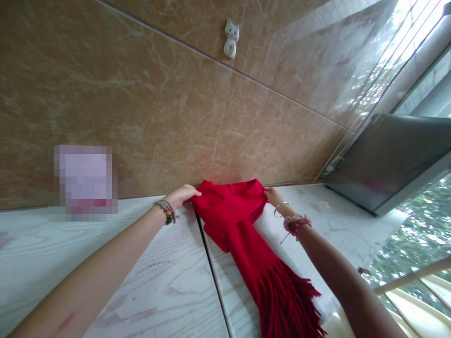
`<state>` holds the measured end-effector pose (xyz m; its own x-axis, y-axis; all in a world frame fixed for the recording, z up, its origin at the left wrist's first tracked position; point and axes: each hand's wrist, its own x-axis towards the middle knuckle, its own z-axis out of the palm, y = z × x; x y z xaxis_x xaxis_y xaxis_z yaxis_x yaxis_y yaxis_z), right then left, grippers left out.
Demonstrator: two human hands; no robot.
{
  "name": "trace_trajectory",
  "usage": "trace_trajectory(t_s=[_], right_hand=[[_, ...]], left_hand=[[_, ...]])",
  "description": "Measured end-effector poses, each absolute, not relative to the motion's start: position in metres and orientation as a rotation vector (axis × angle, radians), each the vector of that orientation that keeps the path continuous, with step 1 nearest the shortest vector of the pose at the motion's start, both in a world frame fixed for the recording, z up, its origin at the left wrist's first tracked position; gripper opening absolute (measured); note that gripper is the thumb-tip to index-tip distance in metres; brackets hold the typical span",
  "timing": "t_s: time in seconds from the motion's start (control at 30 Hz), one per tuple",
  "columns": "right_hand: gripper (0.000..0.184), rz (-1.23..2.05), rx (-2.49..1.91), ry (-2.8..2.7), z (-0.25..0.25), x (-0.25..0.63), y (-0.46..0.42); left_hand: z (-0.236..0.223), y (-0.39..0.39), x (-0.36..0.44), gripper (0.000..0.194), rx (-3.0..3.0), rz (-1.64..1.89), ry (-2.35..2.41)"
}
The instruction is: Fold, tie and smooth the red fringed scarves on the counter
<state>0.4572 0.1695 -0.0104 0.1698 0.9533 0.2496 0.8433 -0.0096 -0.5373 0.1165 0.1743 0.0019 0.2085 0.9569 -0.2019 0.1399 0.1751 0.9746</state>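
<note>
A red scarf (229, 206) with a long fringe lies over the white wood-grain surface, its upper part spread wide near the wall. My left hand (183, 193) pinches its upper left edge, thumb on top. At the opposite upper corner, my right hand (274, 196) grips the cloth between thumb and fingers. Between the two hands the fabric is folded and overlapping. One end hangs down toward me and finishes in dark red tassels, cut off by the lower picture edge. Bracelets circle both wrists.
Behind the scarf rises a brown marbled tile wall (158, 108) bearing a white cat-shaped hook (231, 38). A blurred pale object (86, 180) stands at left. To the right is a dark grey box-like appliance (387, 159) beside a window. A dark seam crosses the white surface (158, 281).
</note>
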Motion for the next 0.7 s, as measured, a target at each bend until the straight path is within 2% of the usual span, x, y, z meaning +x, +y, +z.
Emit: trace_trajectory(t_s=[0.07, 0.23, 0.33, 0.4, 0.47, 0.53, 0.6, 0.7], right_hand=[[0.02, 0.232, -1.954, -1.631, -0.011, 0.451, 0.167], [0.009, 0.168, -2.053, -1.492, 0.002, 0.429, 0.15], [0.014, 0.213, -2.031, -1.509, 0.013, 0.413, 0.117], [0.015, 0.335, -2.009, -1.581, 0.015, 0.4, 0.085], [0.016, 0.556, -1.985, -1.75, 0.013, 0.386, 0.049], [0.017, 0.622, -1.944, -1.922, 0.01, 0.374, 0.019], [0.017, 0.684, -1.95, -1.969, 0.007, 0.365, -0.001], [0.018, 0.969, -1.896, -1.722, 0.01, 0.36, -0.013]], left_hand=[[-0.003, 0.173, 0.117, 0.02, 1.287, 0.841, 1.26], [0.0, 0.169, 0.12, 0.014, 1.416, 0.962, 1.368], [0.007, 0.152, 0.123, 0.022, 1.545, 1.122, 1.397], [0.008, 0.136, 0.126, 0.019, 1.73, 1.177, 1.32], [0.006, 0.121, 0.131, 0.012, 1.898, 1.117, 1.185], [0.002, 0.109, 0.135, 0.008, 1.954, 1.014, 1.105], [-0.001, 0.104, 0.138, 0.011, 1.945, 0.964, 1.12], [-0.005, 0.103, 0.138, 0.018, 1.995, 0.9, 1.208]])
